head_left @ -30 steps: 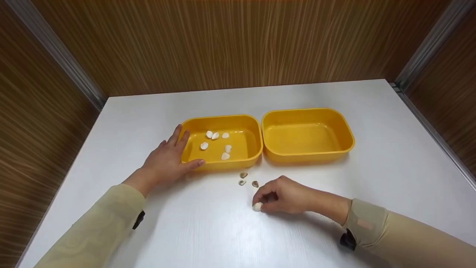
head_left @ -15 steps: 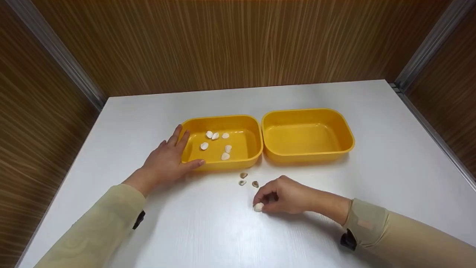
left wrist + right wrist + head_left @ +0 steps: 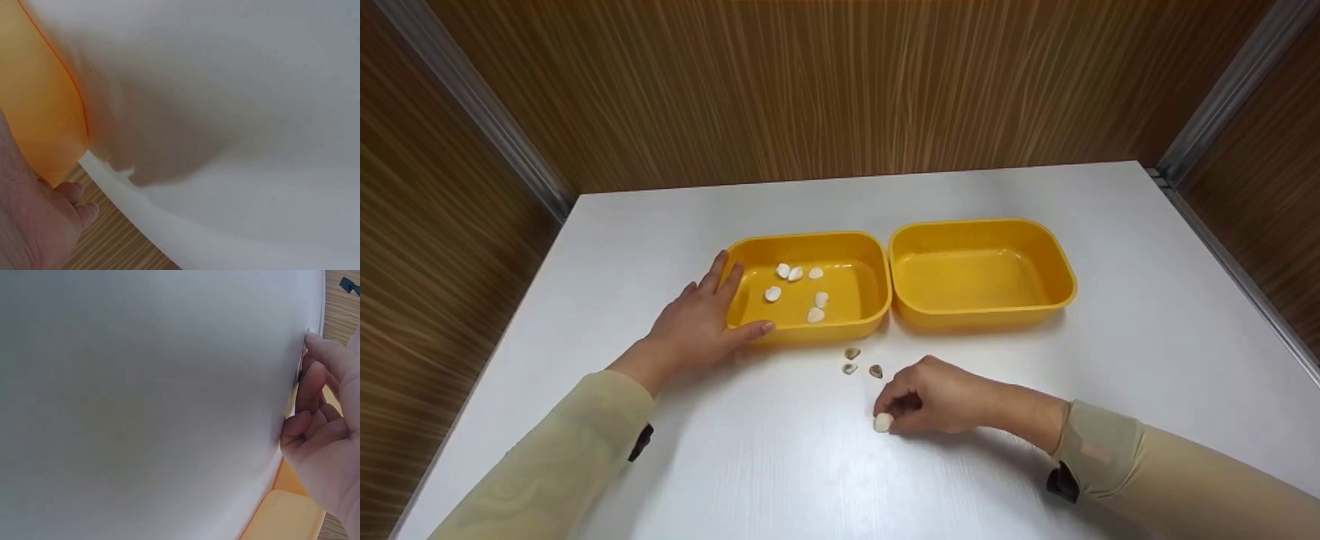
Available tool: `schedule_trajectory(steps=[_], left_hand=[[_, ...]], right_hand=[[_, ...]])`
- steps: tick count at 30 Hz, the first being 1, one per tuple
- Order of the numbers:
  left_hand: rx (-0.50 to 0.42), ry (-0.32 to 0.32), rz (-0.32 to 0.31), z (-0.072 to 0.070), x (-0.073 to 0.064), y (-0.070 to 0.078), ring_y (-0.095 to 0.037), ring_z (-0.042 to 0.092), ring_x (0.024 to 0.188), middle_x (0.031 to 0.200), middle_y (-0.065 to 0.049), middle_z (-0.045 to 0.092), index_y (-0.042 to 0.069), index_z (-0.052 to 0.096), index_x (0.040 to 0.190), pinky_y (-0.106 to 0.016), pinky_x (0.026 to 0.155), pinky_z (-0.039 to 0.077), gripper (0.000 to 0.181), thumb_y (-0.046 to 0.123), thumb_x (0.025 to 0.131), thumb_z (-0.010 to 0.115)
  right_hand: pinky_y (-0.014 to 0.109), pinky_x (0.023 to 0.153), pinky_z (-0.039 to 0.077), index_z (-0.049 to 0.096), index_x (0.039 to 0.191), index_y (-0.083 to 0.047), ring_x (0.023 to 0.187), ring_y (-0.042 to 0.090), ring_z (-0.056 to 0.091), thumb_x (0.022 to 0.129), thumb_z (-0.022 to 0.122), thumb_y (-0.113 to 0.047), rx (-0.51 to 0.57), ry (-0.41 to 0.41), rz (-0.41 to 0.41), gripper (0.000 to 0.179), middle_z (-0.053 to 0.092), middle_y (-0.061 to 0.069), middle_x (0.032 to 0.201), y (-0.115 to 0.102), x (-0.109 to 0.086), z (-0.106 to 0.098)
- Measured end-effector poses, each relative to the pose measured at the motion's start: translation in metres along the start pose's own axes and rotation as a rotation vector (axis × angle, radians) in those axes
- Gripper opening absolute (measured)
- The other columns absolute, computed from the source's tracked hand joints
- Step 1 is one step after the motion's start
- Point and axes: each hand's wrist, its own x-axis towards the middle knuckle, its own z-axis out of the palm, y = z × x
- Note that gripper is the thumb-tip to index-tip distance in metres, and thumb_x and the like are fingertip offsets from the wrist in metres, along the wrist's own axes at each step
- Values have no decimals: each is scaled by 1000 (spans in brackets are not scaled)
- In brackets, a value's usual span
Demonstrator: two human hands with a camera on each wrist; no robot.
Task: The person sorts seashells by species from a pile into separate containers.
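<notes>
In the head view my right hand (image 3: 934, 396) pinches a small white shell (image 3: 883, 423) between thumb and forefinger, low over the white table. The right wrist view shows that hand's curled fingers (image 3: 310, 388) close to the tabletop. My left hand (image 3: 697, 322) rests spread on the left end of a yellow tray (image 3: 810, 332), its thumb along the front rim. Inside that tray lie several white shells (image 3: 815, 315), spaced apart. Three small brownish shells, a front one (image 3: 876, 371) among them, lie on the table between the tray and my right hand.
A second yellow tray (image 3: 982, 319) with nothing in it stands at the first one's right, their ends nearly touching. Wood-grain panels (image 3: 840, 90) rise behind and at both sides of the white table (image 3: 750, 465).
My right hand has shifted very slightly toward the near side with the white shell, which has turned a little between the fingertips. My left hand, trays and other shells stay put.
</notes>
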Motion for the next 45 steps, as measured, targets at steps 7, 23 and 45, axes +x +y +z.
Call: schedule_trajectory(steps=[7,23,45], left_hand=[[3,10,10,-2,-1,-1,-54,31,152,178,-12,-9,10,9,172,-62,125,22,123,95,87,37],[-9,-8,-22,-1,1,-3,-52,28,154,178,-11,-11,12,7,172,-61,126,20,118,89,91,45],[-10,7,-6,-1,0,0,-57,30,151,178,-11,-9,11,9,172,-65,123,26,118,91,90,43]], right_hand=[[19,62,52,82,106,-7,69,0,57,89,84,-2,39,47,-27,18,71,-2,82,-9,9,-12],[36,81,54,81,114,-9,94,19,64,94,83,-14,-38,248,20,21,75,-2,106,-38,88,-80],[29,84,53,78,124,-11,96,19,60,99,79,-18,-42,256,289,26,71,1,103,5,162,-61]])
